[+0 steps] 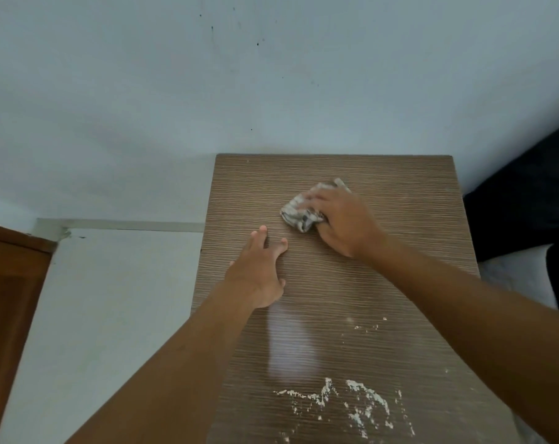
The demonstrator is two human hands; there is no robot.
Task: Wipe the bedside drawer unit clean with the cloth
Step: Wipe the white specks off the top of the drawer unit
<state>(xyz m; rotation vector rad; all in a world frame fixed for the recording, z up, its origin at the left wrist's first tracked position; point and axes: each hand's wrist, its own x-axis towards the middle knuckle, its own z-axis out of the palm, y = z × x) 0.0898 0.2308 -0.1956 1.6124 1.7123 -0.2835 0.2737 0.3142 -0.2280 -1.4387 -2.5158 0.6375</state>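
The drawer unit (352, 283) is brown with fine horizontal grain, white powder (352, 402) streaks it, and the cloth (304, 213) is grey-white mottled.

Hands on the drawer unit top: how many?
2. The left hand rests open on the drawer unit top near its left edge; the right hand holds the cloth farther back and to the right. No other seems hidden.

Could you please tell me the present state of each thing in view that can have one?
cloth: crumpled, lying on the unit's top under the right hand.
right hand: holds the cloth against the top.
left hand: fingers spread, resting on the top, holding nothing.
drawer unit: top partly dirty at the near end.
white powder: scattered, not yet wiped.
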